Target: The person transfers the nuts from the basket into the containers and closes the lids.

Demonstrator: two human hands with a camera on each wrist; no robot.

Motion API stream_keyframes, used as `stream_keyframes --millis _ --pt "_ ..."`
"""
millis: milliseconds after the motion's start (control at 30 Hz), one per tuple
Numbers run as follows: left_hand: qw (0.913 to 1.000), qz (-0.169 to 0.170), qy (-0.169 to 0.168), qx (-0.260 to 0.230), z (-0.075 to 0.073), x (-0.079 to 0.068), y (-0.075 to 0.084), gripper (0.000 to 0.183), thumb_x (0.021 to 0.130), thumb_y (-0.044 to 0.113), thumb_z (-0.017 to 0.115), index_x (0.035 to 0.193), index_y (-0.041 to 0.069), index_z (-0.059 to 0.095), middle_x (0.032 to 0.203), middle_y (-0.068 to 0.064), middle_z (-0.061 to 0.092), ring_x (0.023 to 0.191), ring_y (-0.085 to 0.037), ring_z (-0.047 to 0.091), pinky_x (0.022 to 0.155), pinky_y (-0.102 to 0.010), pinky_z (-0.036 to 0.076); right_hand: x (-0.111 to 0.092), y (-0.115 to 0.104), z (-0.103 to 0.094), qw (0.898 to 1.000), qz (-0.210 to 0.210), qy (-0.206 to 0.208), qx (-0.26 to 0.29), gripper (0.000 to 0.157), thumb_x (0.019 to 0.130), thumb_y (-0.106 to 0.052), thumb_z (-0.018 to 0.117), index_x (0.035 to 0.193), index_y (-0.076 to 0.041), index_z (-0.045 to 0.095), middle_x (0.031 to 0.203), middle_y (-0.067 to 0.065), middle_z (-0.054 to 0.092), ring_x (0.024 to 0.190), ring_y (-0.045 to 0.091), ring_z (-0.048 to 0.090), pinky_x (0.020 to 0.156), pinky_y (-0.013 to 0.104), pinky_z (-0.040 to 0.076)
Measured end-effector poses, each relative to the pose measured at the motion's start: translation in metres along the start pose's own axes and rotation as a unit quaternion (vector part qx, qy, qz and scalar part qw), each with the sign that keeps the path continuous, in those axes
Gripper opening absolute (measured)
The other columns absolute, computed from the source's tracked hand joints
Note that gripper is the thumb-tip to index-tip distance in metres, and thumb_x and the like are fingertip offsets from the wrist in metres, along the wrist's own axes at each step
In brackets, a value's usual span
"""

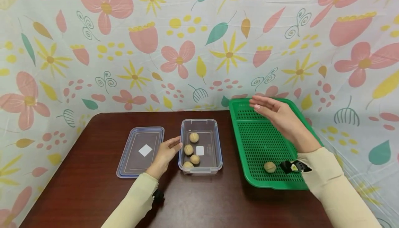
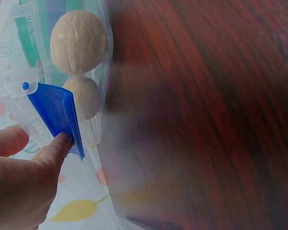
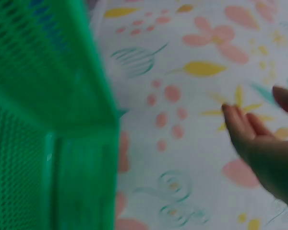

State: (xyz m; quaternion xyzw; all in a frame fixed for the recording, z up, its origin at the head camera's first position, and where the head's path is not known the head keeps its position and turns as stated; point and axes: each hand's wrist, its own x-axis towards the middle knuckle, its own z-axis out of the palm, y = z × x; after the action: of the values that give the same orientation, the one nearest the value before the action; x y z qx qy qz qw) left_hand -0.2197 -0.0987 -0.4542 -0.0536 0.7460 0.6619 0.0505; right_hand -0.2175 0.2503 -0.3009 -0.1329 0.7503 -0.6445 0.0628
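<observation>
Cloth (image 1: 179,60), head view: flowered, hung behind a brown table (image 1: 78,172).
Box (image 1: 200,169), head view: clear with blue edges, four walnuts (image 1: 188,149) inside.
Lid (image 1: 140,162), head view: flat, left of the box.
Basket (image 1: 258,145), head view: green, right of the box, with one walnut (image 1: 269,167) near the front.
Left hand (image 1: 165,153), head view: loose, bent a bit, touching the box's left side.
Right hand (image 1: 277,115), head view: up over the basket, fingers straight, holding nothing.
Clip (image 2: 53,110), left wrist view: blue, on the box, with a fingertip on it.
Right hand, right wrist view: apart from the green basket.
</observation>
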Motion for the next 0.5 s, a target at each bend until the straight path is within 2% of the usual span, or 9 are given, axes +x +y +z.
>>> stream_keyframes --millis 133,267,367,500 --pt "1.0000 -0.001 0.002 0.005 0.000 -0.001 0.001 0.038 0.085 0.009 0.058 0.121 0.003 0.053 0.118 -0.016 0.055 0.113 -0.025 0.047 0.096 -0.040 0.037 0.009 0.021 -0.018 0.999 0.013 -0.045 -0.011 0.049 0.091 -0.021 0.050 0.136 -0.013 0.034 0.137 0.012 0.036 0.121 0.013 0.039 0.096 0.021 0.036" --pt "1.0000 0.000 0.001 0.005 0.000 -0.001 0.001 0.038 0.085 0.008 0.058 0.121 0.002 0.052 0.119 -0.017 0.054 0.113 -0.027 0.046 0.096 -0.040 0.037 0.014 0.045 -0.036 0.994 0.049 -0.087 -0.044 0.049 0.090 -0.024 0.051 0.135 -0.017 0.034 0.136 0.008 0.038 0.122 0.013 0.039 0.098 0.024 0.035" --pt "1.0000 -0.004 0.001 0.003 0.000 0.000 0.001 0.038 0.085 0.008 0.058 0.122 0.002 0.052 0.120 -0.016 0.054 0.114 -0.026 0.046 0.096 -0.039 0.037 0.016 0.060 -0.047 0.987 0.073 -0.128 -0.062 0.048 0.090 -0.024 0.051 0.135 -0.019 0.035 0.135 0.007 0.039 0.123 0.016 0.038 0.102 0.035 0.031" --pt "0.9999 -0.005 0.003 0.009 0.000 0.000 0.000 0.038 0.085 0.009 0.057 0.122 0.003 0.053 0.121 -0.015 0.053 0.114 -0.025 0.046 0.096 -0.039 0.037 0.017 0.077 -0.058 0.975 0.093 -0.196 -0.057 0.046 0.092 -0.017 0.047 0.137 -0.015 0.033 0.137 0.012 0.037 0.124 0.022 0.036 0.103 0.046 0.024"
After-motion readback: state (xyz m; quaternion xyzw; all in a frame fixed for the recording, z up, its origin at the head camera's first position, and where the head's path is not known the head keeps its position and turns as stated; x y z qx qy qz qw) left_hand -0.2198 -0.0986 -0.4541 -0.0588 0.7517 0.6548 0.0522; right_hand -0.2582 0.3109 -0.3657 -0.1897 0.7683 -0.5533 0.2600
